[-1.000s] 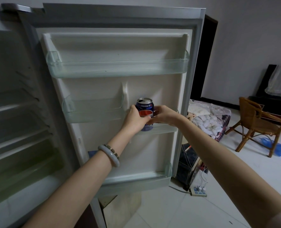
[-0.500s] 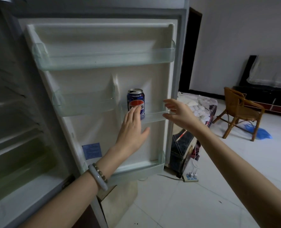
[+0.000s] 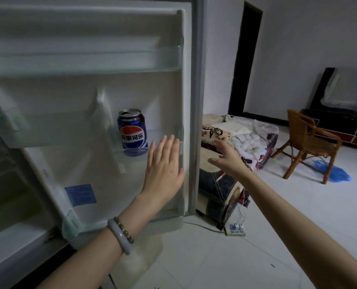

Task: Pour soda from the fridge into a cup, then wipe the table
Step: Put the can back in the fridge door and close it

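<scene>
While the fridge door [image 3: 90, 90] stands open, the can [image 3: 132, 132] sits upright on its middle shelf [image 3: 163, 146]. Left hand [image 3: 163, 170], flat and empty, hovers at the can's four o'clock; right hand [image 3: 227, 157], spread and empty, is past the door's edge.

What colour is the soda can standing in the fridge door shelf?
The soda can is dark blue with a red, white and blue round logo, seen in the head view.

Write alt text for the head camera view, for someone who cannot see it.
A blue soda can stands upright on a shelf of the open fridge door, held by neither hand. The open left hand is in front of the door; the open right hand reaches past its edge.
</scene>
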`<act>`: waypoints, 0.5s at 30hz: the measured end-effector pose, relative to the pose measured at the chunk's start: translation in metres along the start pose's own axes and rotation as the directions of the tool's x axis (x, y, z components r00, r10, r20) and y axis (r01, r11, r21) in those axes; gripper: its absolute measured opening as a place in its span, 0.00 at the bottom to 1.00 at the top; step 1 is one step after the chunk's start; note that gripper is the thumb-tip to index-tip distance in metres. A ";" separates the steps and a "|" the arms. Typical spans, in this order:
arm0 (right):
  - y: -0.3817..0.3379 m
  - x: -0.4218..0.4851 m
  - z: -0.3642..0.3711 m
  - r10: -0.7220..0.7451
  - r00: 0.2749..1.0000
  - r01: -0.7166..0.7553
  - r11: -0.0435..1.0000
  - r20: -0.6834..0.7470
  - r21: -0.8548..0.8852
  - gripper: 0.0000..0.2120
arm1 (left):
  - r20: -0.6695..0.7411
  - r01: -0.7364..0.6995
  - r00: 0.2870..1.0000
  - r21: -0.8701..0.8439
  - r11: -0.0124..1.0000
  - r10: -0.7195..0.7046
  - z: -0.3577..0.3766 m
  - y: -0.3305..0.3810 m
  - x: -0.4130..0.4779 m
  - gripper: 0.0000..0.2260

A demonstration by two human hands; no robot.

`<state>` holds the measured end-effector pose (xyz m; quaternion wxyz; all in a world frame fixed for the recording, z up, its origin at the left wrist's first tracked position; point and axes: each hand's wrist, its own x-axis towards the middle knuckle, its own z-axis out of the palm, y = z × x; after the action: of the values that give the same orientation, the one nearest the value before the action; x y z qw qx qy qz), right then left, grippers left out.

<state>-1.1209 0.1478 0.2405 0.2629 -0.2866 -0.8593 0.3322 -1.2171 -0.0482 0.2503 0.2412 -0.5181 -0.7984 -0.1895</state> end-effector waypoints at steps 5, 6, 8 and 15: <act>0.030 0.049 -0.006 -0.057 0.988 0.047 0.997 0.144 0.066 0.38 | -0.018 0.143 0.990 0.099 0.985 -0.142 0.018 0.035 0.025 0.33; 0.032 0.055 -0.004 -0.078 0.981 0.063 0.994 0.178 0.089 0.39 | -0.019 0.168 0.986 0.124 0.978 -0.167 0.021 0.040 0.026 0.33; 0.035 0.064 0.000 -0.124 0.960 0.089 0.985 0.251 0.145 0.40 | -0.035 0.218 0.976 0.175 0.960 -0.215 0.025 0.049 0.026 0.33; 0.035 0.083 0.000 -0.234 0.880 0.076 0.929 0.414 0.363 0.37 | -0.052 0.319 0.947 0.257 0.912 -0.316 0.025 0.066 0.025 0.33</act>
<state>-1.1672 0.2249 0.2367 0.1278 -0.0819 -0.8476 0.5085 -1.1696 0.0098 0.2484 0.2774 -0.3443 -0.8887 -0.1215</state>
